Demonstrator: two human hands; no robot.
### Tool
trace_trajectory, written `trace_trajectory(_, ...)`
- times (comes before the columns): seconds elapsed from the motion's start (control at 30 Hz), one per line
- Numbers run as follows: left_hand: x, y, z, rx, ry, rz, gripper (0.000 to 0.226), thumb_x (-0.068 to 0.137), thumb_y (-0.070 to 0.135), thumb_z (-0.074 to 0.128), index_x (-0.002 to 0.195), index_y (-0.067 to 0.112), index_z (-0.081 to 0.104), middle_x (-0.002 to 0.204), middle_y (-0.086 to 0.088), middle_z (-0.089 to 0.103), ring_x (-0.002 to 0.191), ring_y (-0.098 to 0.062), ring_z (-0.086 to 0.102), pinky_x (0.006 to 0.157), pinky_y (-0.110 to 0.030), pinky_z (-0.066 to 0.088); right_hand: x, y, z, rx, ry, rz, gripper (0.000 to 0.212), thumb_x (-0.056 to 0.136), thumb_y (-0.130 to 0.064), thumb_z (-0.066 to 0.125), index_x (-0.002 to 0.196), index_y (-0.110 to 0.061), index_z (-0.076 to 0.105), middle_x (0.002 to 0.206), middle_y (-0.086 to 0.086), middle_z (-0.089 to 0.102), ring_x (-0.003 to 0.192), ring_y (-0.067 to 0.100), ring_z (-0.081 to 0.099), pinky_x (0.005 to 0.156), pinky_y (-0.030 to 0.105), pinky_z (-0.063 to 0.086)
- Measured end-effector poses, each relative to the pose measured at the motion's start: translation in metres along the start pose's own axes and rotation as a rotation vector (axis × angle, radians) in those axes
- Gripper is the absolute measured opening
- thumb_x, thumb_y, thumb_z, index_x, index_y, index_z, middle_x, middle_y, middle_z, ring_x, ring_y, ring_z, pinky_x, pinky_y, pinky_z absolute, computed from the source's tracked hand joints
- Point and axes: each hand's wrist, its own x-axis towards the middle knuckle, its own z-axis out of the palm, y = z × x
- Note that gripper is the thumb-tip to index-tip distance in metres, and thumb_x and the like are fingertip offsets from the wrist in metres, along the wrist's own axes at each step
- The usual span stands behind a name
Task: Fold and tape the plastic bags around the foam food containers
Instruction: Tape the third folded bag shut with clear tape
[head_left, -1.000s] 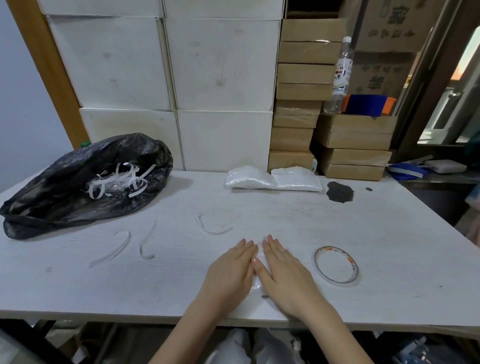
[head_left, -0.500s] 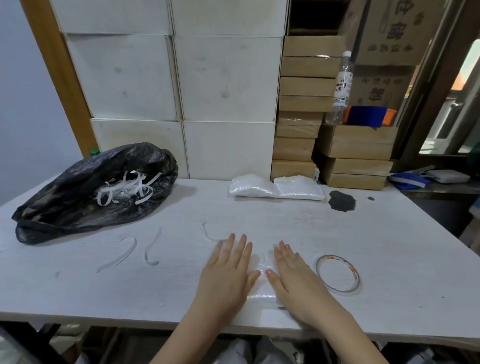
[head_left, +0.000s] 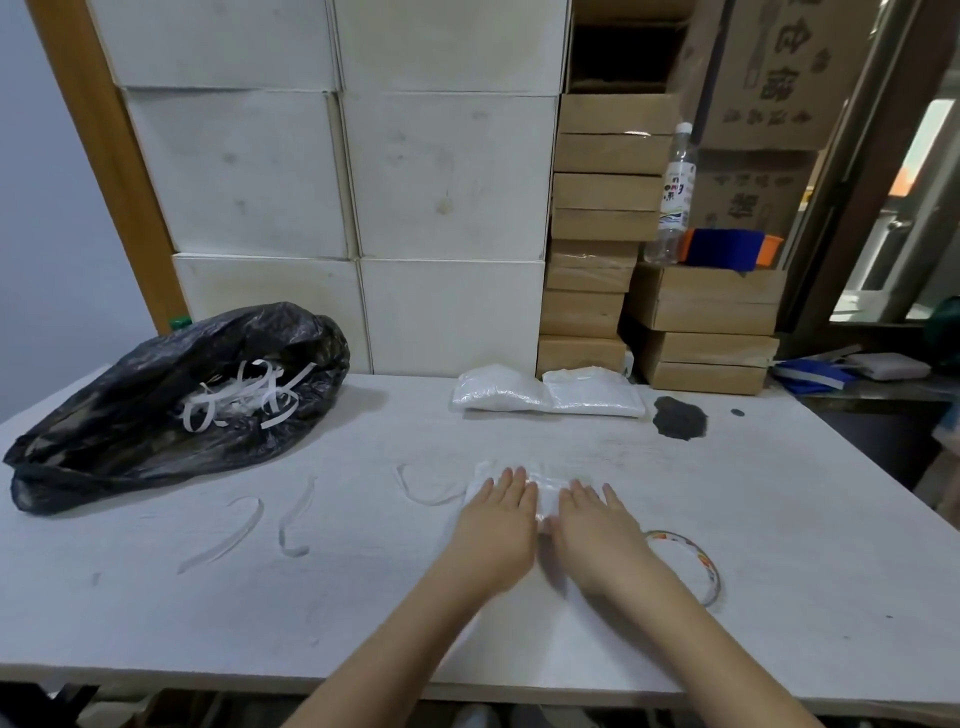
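Near the desk's (head_left: 779, 519) front edge, your left hand (head_left: 493, 535) and right hand (head_left: 597, 540) are pressing flat, fingers straight, on the clear plastic bag (head_left: 543, 491), tape roll (head_left: 691, 564) just beside.

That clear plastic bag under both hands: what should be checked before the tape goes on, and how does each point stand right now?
1. Both hands on the clear plastic bag: ok; the left hand and right hand press it flat with straight fingers.
2. Tape roll within reach: ok; it lies on the white table just right of the right hand.
3. A hand free to take the tape: not ok; both are busy.
4. Fold neat and finished: cannot tell; the hands cover it.
5. Foam container inside the bag: cannot tell.
6. Loose white strips clear of the bag: not ok; one curled strip lies by its left edge.
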Motion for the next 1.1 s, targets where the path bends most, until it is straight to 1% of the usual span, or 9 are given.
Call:
trace_trajectory(0.07, 0.026, -0.006, -0.008, 0.021, -0.041, -0.02, 0.054, 0.098, 0.008, 0.025, 0.148, 0.001, 0.006, 0.158, -0.017, 0.0, 0.147, -0.027, 0.001, 0.119, -0.035, 0.003, 0.027, 0.001, -0.003, 0.004, -0.028, 0.035, 0.056, 0.102, -0.024, 0.026, 0.148, 0.001, 0.008, 0.158, 0.017, 0.003, 0.146, 0.025, 0.007, 0.119, 0.037, 0.005)
trace_trajectory(0.13, 0.046, -0.013, -0.011, 0.02, -0.048, -0.04, 0.055, 0.097, 0.005, 0.028, 0.148, 0.0, 0.007, 0.158, -0.017, 0.001, 0.147, -0.028, 0.003, 0.119, -0.035, 0.008, 0.048, 0.001, -0.006, 0.035, 0.004, 0.045, 0.055, 0.1, -0.019, 0.03, 0.147, 0.002, 0.012, 0.157, 0.017, 0.006, 0.146, 0.026, 0.009, 0.118, 0.036, 0.01)
trace_trajectory(0.3, 0.062, -0.044, -0.021, -0.036, -0.047, -0.133, 0.062, 0.093, -0.002, 0.031, 0.148, 0.001, 0.003, 0.158, -0.013, 0.007, 0.145, -0.026, 0.015, 0.114, -0.034, 0.019, 0.078, -0.019, -0.015, 0.137, 0.019, 0.004, 0.054, 0.1, -0.019, 0.027, 0.147, 0.001, 0.011, 0.158, 0.014, 0.004, 0.146, 0.023, 0.007, 0.115, 0.037, 0.018)
trace_trajectory(0.47, 0.057, -0.092, -0.025, -0.061, -0.086, -0.193, 0.054, 0.093, 0.0, 0.033, 0.145, 0.004, 0.02, 0.157, -0.009, 0.014, 0.142, -0.021, 0.022, 0.108, -0.038, 0.032, 0.1, -0.062, -0.024, 0.177, -0.023, -0.06, 0.055, 0.099, -0.023, 0.029, 0.146, 0.001, 0.016, 0.158, 0.013, 0.007, 0.146, 0.022, 0.01, 0.113, 0.04, 0.023)
trace_trajectory(0.57, 0.052, -0.118, -0.028, -0.084, -0.127, -0.275, 0.053, 0.093, 0.001, 0.034, 0.145, 0.004, 0.023, 0.154, -0.012, 0.022, 0.137, -0.026, 0.032, 0.105, -0.04, 0.036, 0.108, -0.087, -0.028, 0.186, -0.051, -0.106, 0.057, 0.098, -0.023, 0.033, 0.147, 0.0, 0.016, 0.158, 0.013, 0.006, 0.146, 0.022, 0.009, 0.113, 0.04, 0.022)
trace_trajectory(0.73, 0.053, -0.159, -0.03, -0.061, -0.16, -0.368, 0.043, 0.09, 0.003, 0.042, 0.132, 0.001, 0.037, 0.132, -0.018, 0.047, 0.119, -0.032, 0.05, 0.091, -0.037, 0.042, 0.126, -0.123, -0.027, 0.212, -0.033, -0.167, 0.057, 0.099, -0.023, 0.03, 0.147, 0.002, 0.012, 0.158, 0.014, 0.003, 0.146, 0.022, 0.007, 0.113, 0.04, 0.022)
trace_trajectory(0.83, 0.059, -0.175, -0.031, -0.033, -0.145, -0.389, 0.035, 0.09, 0.003, 0.043, 0.125, 0.001, 0.042, 0.127, -0.017, 0.051, 0.117, -0.03, 0.051, 0.091, -0.034, 0.042, 0.139, -0.137, -0.024, 0.123, 0.033, -0.166, 0.055, 0.1, -0.021, 0.03, 0.145, 0.006, 0.012, 0.156, 0.019, 0.007, 0.145, 0.026, 0.01, 0.114, 0.036, 0.02)
trace_trajectory(0.97, 0.075, -0.19, -0.032, -0.03, -0.103, -0.387, 0.033, 0.09, 0.005, 0.047, 0.122, 0.0, 0.044, 0.126, -0.017, 0.051, 0.115, -0.031, 0.051, 0.09, -0.034, 0.042, 0.163, -0.145, -0.028, -0.004, 0.082, -0.154, 0.055, 0.101, -0.027, 0.026, 0.144, 0.006, 0.017, 0.152, 0.021, 0.019, 0.14, 0.03, 0.022, 0.112, 0.035, 0.023)
trace_trajectory(1.1, 0.099, -0.205, -0.033, 0.0, -0.072, -0.355, 0.031, 0.089, 0.006, 0.049, 0.119, 0.0, 0.045, 0.125, -0.017, 0.048, 0.115, -0.032, 0.05, 0.089, -0.034, 0.041, 0.183, -0.154, -0.037, -0.413, 0.151, -0.243, 0.051, 0.099, -0.025, 0.029, 0.144, -0.002, 0.023, 0.147, 0.016, 0.033, 0.133, 0.033, 0.035, 0.108, 0.04, 0.026)
